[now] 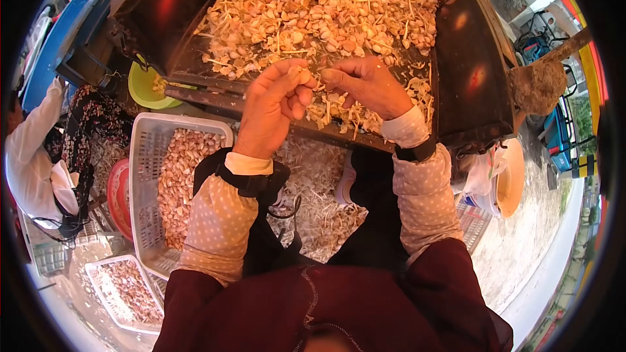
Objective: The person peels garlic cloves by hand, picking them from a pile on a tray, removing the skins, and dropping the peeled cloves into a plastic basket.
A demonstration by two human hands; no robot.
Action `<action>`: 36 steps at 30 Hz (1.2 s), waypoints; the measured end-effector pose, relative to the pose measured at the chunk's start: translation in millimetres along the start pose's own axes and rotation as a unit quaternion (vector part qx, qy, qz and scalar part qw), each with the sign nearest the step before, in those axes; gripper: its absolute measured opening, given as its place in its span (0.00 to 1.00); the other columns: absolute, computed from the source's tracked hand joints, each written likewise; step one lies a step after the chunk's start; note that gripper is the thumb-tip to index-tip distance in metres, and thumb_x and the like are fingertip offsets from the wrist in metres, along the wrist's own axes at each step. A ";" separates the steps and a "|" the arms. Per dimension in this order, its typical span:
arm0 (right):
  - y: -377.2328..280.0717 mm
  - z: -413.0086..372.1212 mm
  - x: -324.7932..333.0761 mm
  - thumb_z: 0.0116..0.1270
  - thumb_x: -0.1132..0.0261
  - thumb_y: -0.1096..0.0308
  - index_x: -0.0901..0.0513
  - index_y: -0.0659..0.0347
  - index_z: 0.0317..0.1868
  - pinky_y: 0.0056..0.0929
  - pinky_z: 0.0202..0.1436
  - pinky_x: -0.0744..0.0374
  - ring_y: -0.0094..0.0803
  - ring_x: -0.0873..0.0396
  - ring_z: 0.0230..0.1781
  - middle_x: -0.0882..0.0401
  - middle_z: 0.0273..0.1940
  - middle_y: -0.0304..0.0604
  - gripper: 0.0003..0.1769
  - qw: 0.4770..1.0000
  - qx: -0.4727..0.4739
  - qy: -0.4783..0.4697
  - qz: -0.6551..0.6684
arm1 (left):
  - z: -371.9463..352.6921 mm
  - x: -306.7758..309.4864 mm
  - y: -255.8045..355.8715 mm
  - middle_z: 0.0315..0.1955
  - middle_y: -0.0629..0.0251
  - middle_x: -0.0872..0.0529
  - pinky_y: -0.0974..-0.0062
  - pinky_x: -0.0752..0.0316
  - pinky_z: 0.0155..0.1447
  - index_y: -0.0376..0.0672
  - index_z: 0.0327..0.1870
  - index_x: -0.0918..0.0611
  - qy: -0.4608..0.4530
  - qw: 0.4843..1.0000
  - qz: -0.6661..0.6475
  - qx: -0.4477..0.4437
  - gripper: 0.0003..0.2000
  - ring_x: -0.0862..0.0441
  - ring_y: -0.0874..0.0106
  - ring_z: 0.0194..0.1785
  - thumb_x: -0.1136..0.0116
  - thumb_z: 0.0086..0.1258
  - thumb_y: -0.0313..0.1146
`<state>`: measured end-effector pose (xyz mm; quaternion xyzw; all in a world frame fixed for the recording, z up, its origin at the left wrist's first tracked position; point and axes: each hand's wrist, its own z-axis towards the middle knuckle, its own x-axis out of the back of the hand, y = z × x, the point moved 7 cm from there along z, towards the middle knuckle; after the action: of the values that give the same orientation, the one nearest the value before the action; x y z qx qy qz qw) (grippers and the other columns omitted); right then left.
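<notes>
In front of my body, at the near edge of a dark metal tray (pixel 225 94), both hands are raised close together. My left hand (pixel 268 105) is closed, pinching a pale garlic clove (pixel 302 73) between thumb and fingers. Just right of it, the thumb and index finger of my right hand (pixel 373 86) are pressed together by the clove; whatever lies between them is too small to make out. Beyond the hands spreads a heap of loose garlic cloves (pixel 326 16), mixed with dry skins and stalks. Below my right hand lie papery garlic skins (pixel 417 98).
On the left stands a white plastic crate (pixel 145 176) of garlic cloves (pixel 186 186), with a smaller crate (pixel 98 287) below it. A green bowl (pixel 140 94) and a red basin (pixel 119 199) are near a seated person (pixel 42 137). Skins litter the ground (pixel 319 182).
</notes>
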<state>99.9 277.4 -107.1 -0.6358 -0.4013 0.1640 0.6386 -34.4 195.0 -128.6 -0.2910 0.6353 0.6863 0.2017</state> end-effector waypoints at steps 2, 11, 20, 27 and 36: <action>-6.6 -1.9 -3.5 0.68 0.33 0.61 0.19 0.68 0.49 0.22 0.30 0.19 0.24 0.18 0.27 0.16 0.32 0.40 0.18 0.997 0.051 0.053 0.033 | 0.2 0.5 0.2 0.33 0.64 0.16 0.89 0.32 0.26 0.34 0.54 0.23 0.000 1.000 -0.007 -0.005 0.11 0.23 0.82 0.29 0.48 0.76 0.30; -55.4 -9.2 -39.4 0.61 0.33 0.68 0.18 0.59 0.47 0.36 0.31 0.22 0.45 0.17 0.30 0.17 0.31 0.49 0.14 0.920 0.321 0.143 -0.175 | -8.8 6.4 -0.1 0.32 0.67 0.17 0.86 0.33 0.23 0.37 0.51 0.22 0.005 0.999 0.035 0.014 0.11 0.22 0.81 0.27 0.49 0.78 0.34; -91.9 -15.8 -153.5 0.60 0.30 0.62 0.24 0.60 0.51 0.42 0.32 0.22 0.49 0.18 0.32 0.21 0.38 0.47 0.21 0.883 0.429 0.013 -0.187 | -117.3 112.8 68.8 0.36 0.61 0.17 0.91 0.41 0.16 0.34 0.48 0.21 0.175 0.981 -0.072 -0.040 0.11 0.29 0.83 0.20 0.45 0.76 0.34; -33.4 24.3 -11.4 0.64 0.33 0.64 0.15 0.64 0.43 0.37 0.39 0.20 0.45 0.16 0.32 0.16 0.29 0.51 0.13 0.952 0.233 0.096 -0.173 | -237.7 298.9 76.7 0.55 0.49 0.27 0.75 0.17 0.54 0.35 0.64 0.33 0.439 0.896 -0.006 -0.068 0.21 0.24 0.65 0.51 0.43 0.74 0.30; 90.5 111.6 83.2 0.66 0.37 0.66 0.15 0.57 0.44 0.43 0.51 0.22 0.52 0.20 0.47 0.17 0.37 0.51 0.09 0.861 -0.008 0.154 -0.485 | -172.1 212.8 114.3 0.55 0.58 0.21 0.76 0.24 0.54 0.37 0.60 0.25 0.335 0.940 0.066 -0.031 0.19 0.23 0.67 0.59 0.42 0.72 0.36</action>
<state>98.6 425.7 -181.8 -0.3828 -0.5567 -0.2697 0.6862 -243.1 -7.7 -185.9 -0.4672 0.6627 0.5801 -0.0773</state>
